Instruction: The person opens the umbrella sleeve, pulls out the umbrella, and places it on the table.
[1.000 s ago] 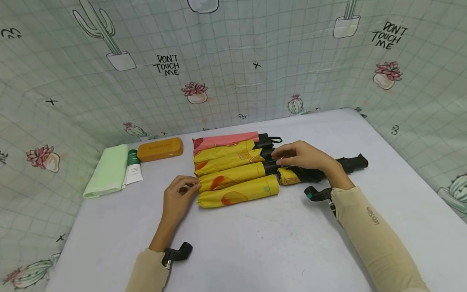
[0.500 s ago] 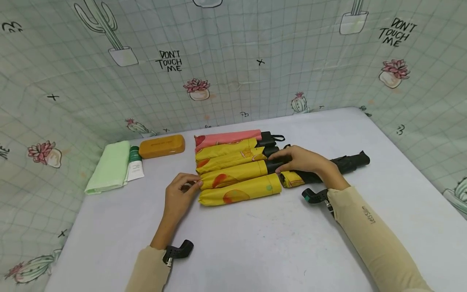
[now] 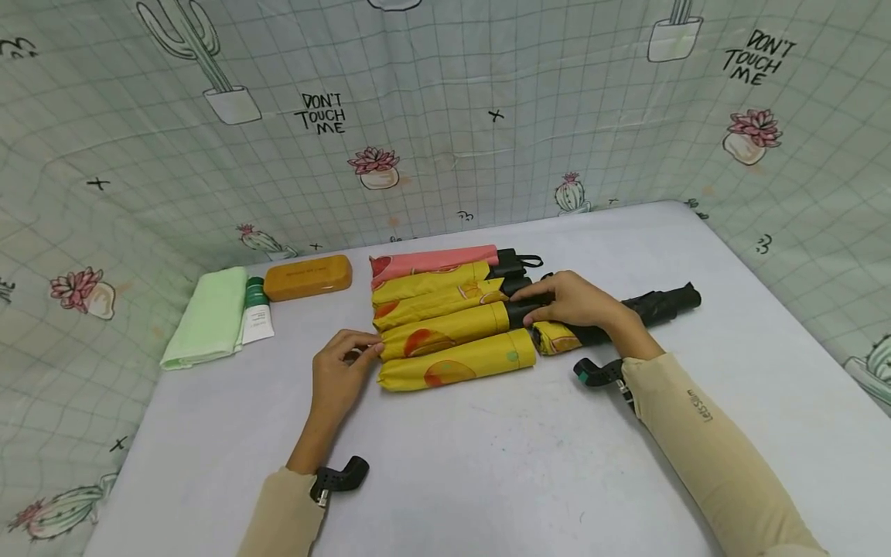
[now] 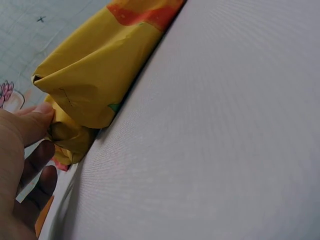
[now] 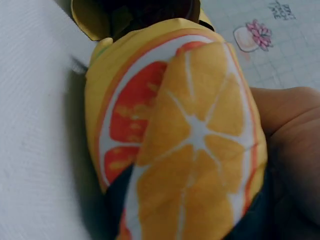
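Note:
Folded umbrellas lie side by side across the table. In the head view, my left hand (image 3: 341, 371) pinches the left end of a yellow fruit-print umbrella (image 3: 445, 331), second from the front. Around that umbrella's black handle, my right hand (image 3: 578, 300) has its thumb and fingers bent. The front yellow umbrella (image 3: 455, 361) lies against it, nearest me. Behind are more yellow umbrellas (image 3: 438, 303) and a pink umbrella (image 3: 435, 261). A black-and-yellow umbrella (image 3: 657, 305) lies partly hidden beneath my right hand and wrist; its fruit-print fabric (image 5: 185, 135) fills the right wrist view.
At the back left are a folded light-green cloth (image 3: 205, 317), a white tube with a green cap (image 3: 257, 311) and an orange-brown case (image 3: 308, 278). A patterned curtain (image 3: 431, 100) hangs along the table's (image 3: 473, 464) back and sides.
My right hand has shifted slightly left and down over the black handle. My left hand stays at the umbrella's left end. The umbrellas hold their row; the head view has shifted a little.

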`<state>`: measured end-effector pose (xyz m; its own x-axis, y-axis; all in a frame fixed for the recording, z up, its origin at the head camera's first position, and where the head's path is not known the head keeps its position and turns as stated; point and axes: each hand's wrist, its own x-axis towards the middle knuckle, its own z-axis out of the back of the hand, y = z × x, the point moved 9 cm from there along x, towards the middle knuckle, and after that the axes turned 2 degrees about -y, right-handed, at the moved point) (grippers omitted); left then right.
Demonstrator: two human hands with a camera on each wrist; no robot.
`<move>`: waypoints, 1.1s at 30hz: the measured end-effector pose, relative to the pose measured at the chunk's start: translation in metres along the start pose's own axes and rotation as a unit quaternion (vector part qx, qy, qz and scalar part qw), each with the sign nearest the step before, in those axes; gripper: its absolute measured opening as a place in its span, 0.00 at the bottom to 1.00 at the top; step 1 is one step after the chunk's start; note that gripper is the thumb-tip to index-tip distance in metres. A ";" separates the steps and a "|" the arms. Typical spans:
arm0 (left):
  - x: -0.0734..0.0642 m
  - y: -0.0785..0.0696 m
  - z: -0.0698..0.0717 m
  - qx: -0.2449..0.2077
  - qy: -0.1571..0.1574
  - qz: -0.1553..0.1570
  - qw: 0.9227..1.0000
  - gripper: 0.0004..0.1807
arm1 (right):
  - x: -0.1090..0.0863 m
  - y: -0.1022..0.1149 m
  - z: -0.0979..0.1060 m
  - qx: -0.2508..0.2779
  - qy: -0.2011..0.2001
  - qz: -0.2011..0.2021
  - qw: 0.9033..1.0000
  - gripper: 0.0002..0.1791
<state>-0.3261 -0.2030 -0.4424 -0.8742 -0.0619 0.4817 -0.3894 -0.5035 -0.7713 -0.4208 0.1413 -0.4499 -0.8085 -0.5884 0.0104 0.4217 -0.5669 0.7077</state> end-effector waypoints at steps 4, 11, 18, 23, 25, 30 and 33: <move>0.000 -0.001 0.001 0.004 0.002 0.001 1.000 0.03 | -0.002 0.000 0.006 -0.007 -0.010 -0.005 1.000 0.23; -0.002 0.001 0.000 0.009 0.007 0.018 1.000 0.02 | -0.011 -0.006 0.020 0.006 -0.014 -0.030 0.999 0.23; -0.001 0.002 0.000 0.026 0.010 0.021 0.999 0.03 | -0.016 -0.001 0.032 -0.006 -0.023 -0.013 1.000 0.22; -0.001 0.003 0.001 0.027 0.008 0.027 0.999 0.03 | -0.017 0.001 0.040 -0.021 -0.032 -0.001 0.999 0.22; -0.001 0.004 0.001 0.026 0.007 0.027 0.999 0.03 | -0.018 0.001 0.043 -0.027 -0.034 0.000 0.999 0.22; -0.002 0.002 0.001 0.025 0.007 0.021 0.999 0.03 | -0.021 0.001 0.047 -0.030 -0.035 -0.004 0.999 0.22; -0.002 0.002 0.000 0.029 0.009 0.019 0.999 0.03 | -0.023 0.000 0.048 -0.031 -0.034 -0.008 0.999 0.22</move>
<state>-0.3254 -0.2038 -0.4449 -0.8938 -0.0663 0.4436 -0.3383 -0.5495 -0.7639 -0.4220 0.1828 -0.4162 -0.8405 -0.5395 0.0498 0.4316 -0.6112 0.6634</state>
